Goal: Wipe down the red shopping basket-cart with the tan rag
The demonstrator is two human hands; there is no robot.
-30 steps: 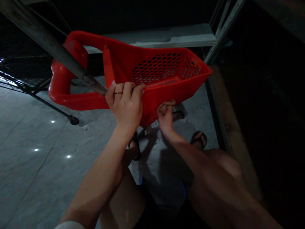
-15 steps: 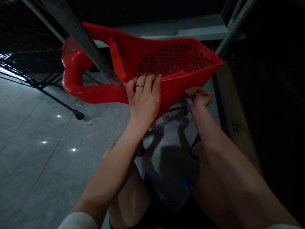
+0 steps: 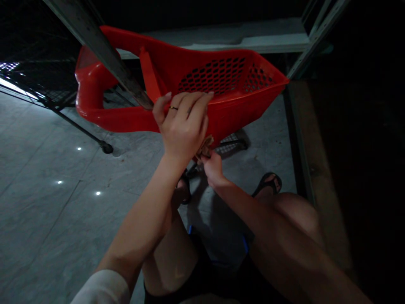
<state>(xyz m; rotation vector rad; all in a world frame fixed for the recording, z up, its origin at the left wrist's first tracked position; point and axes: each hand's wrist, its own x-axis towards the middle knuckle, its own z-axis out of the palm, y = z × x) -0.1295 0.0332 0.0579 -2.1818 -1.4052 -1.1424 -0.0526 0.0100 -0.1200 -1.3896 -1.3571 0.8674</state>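
Note:
A red plastic cart body [image 3: 240, 116] with a honeycomb-holed wall and a looped handle end lies across the upper middle of the view. My left hand [image 3: 183, 122], with a ring on one finger, is curled over its near rim. Lower down, my right hand [image 3: 213, 166] is closed around a crumpled brown rag [image 3: 205, 147]. The rag is against or very close to the underside of the red body, just below my left hand; the exact contact is partly hidden by that hand.
A worn metal bar [image 3: 107, 55] slants down to the near rim. Behind stands a pale shelf frame [image 3: 275, 42]. At left is a black wire cart with a caster [image 3: 106, 147]. My sandaled foot [image 3: 270, 183] and the grey tiled floor [image 3: 41, 211] show below.
My right hand has swept the rag left and toward me along the underside, from the right end to below my left hand. The red body has shifted slightly left in view.

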